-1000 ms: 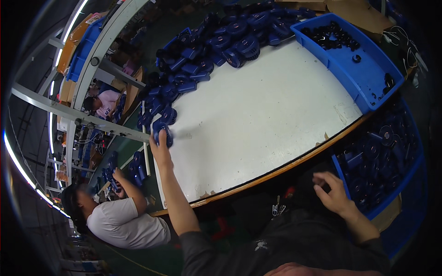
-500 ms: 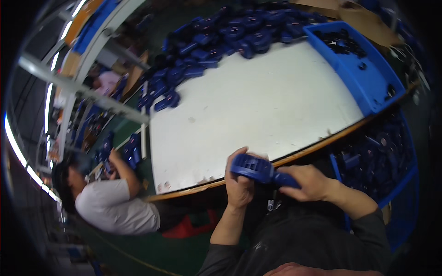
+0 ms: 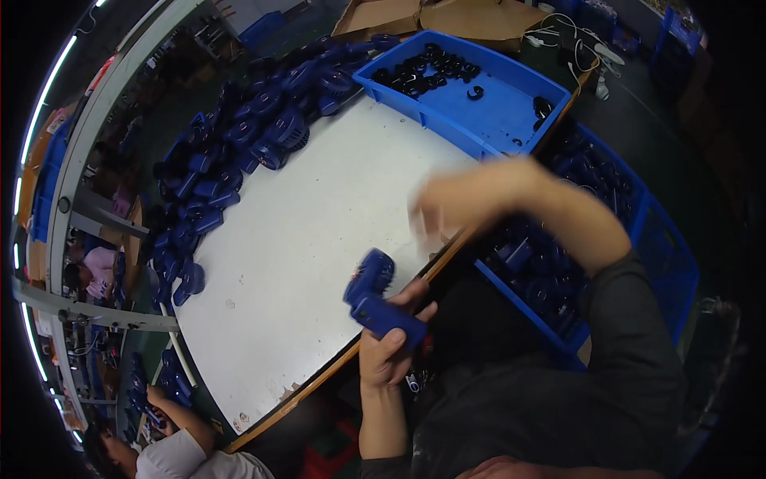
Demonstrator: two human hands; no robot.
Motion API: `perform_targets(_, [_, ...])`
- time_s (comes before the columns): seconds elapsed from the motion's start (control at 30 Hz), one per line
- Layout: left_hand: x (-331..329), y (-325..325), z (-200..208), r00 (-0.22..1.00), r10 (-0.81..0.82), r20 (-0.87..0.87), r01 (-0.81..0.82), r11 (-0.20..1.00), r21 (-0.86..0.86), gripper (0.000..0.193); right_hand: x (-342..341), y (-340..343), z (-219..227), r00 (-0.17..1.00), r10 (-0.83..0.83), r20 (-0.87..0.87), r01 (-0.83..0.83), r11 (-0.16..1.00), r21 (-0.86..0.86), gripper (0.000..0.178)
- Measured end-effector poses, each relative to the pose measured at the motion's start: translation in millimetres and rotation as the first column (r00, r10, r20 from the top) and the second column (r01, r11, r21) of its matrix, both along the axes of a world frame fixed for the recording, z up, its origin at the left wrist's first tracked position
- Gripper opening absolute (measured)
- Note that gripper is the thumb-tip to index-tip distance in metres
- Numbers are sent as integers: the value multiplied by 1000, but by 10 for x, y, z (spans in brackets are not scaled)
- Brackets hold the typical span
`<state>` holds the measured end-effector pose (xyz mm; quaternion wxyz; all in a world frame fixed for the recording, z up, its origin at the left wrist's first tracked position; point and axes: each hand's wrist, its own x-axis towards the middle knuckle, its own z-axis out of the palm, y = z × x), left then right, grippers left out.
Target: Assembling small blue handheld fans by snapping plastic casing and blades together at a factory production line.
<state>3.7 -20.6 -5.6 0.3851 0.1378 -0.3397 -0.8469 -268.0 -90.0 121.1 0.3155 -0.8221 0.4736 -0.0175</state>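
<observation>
My left hand is wrapped round the handle of a dark blue handheld fan. The fan tilts over the table's front edge, its round head pointing away from me. To the right, my right hand hangs over the white tabletop, smeared by motion. Whether its fingers hold anything does not show. Beyond it stands a shallow blue tray with many small black curved parts in it.
A heap of blue fans covers the table's far left side. A blue crate of more fans stands at my right, below the white table. Cardboard lies behind the tray. At lower left another person handles fans.
My right hand has let go of the fan and swung forward over the table. My left hand now grips the handle instead of the head. The view has turned to the right.
</observation>
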Motion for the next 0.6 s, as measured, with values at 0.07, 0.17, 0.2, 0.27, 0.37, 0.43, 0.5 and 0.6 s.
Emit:
perform_targets(0.07, [78, 3, 47, 998, 43, -42, -43, 999, 11, 40, -839, -729, -319, 873, -483, -67, 420, 814, -400, 24])
perform_targets(0.17, [54, -31, 151, 987, 20, -158, -34, 996, -83, 35, -1889, -1171, -824, 676, -701, -226, 397, 605, -690, 29])
perform_targets(0.2, [59, -28, 182, 991, 10, -136, -19, 997, -69, 32, -2051, -1224, -941, 612, -715, -339, 426, 659, -619, 32])
perform_targets(0.27, [139, -22, 143, 999, -1, -45, -2, 997, -73, 28, -2244, -1182, -1018, 558, -724, -404, 491, 681, -543, 34])
perform_targets(0.37, [129, -10, 150, 964, 163, 208, -138, 982, -131, 30, -2083, -1203, -943, 620, -776, -119, 618, 576, -535, 32])
perform_targets(0.43, [56, -37, 157, 898, 280, 340, -238, 958, -161, 38, -1740, -1158, -947, 789, -428, 440, 612, 488, -623, 47])
perform_targets(0.5, [-74, -57, 148, 831, 403, 383, -345, 914, -214, 49, -708, -488, -570, 539, -319, 780, 535, 845, -23, 50])
perform_targets(0.6, [-353, -46, 224, 856, 411, 314, -368, 911, -188, 49, 376, 461, -953, 666, 15, 745, 415, 824, -387, 44])
